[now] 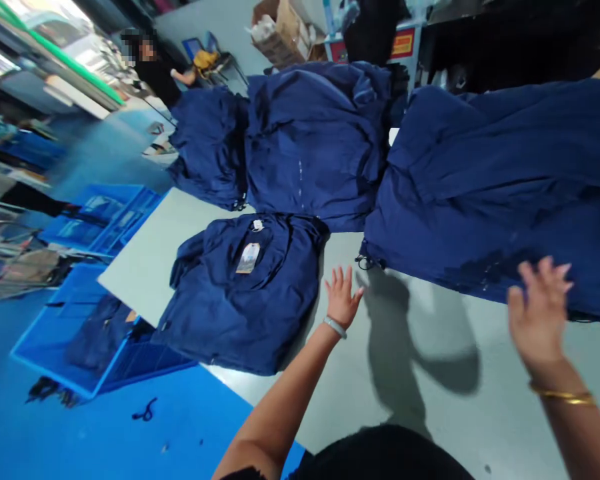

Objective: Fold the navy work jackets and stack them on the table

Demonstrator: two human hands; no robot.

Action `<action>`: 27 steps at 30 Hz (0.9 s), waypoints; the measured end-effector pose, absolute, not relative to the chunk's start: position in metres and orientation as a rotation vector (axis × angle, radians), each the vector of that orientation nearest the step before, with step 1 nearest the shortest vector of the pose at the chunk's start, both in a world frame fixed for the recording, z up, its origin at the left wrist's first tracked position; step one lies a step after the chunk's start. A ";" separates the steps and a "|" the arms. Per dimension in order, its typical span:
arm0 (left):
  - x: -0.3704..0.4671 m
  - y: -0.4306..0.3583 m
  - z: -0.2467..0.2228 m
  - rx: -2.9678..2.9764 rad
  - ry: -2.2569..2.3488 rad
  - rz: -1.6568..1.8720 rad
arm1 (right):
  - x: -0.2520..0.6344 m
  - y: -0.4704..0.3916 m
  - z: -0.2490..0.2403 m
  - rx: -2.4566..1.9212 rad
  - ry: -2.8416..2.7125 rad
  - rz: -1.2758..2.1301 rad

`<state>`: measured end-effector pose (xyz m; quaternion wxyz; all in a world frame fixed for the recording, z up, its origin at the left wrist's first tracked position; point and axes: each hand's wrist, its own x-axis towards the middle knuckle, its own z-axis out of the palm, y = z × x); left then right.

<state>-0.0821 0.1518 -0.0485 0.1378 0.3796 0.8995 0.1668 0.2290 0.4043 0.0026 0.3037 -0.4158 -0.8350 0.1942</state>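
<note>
My left hand (344,298) is spread over the pale table (343,393), just right of a folded navy jacket (240,320) and holding nothing. That jacket has a paper hang tag (249,258) and a white neck label. My right hand (540,317) is raised with fingers apart, near the lower edge of a large navy garment pile (485,220); whether it touches the cloth I cannot tell. Behind the folded jacket lies another navy jacket pile (315,153) with a short zip showing. Further left is a smaller navy pile (210,140).
Below the table's left edge, a blue crate (55,340) holds navy garments, with more blue crates (95,213) behind. A person (160,77) in dark clothes is at the back left. A cardboard box (283,33) stands behind the piles. A black cord (145,410) lies on the blue floor.
</note>
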 end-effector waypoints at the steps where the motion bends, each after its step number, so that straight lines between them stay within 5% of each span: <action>1: -0.084 0.116 -0.055 1.054 2.634 0.420 | 0.224 0.368 -0.017 -1.085 -2.263 0.599; 8: -0.137 -0.051 -0.057 0.649 2.846 0.025 | 0.169 0.162 -0.114 -0.794 -2.589 1.144; 27: -0.097 -0.138 -0.038 0.971 2.360 0.389 | 0.010 0.017 -0.069 -0.414 -2.852 1.150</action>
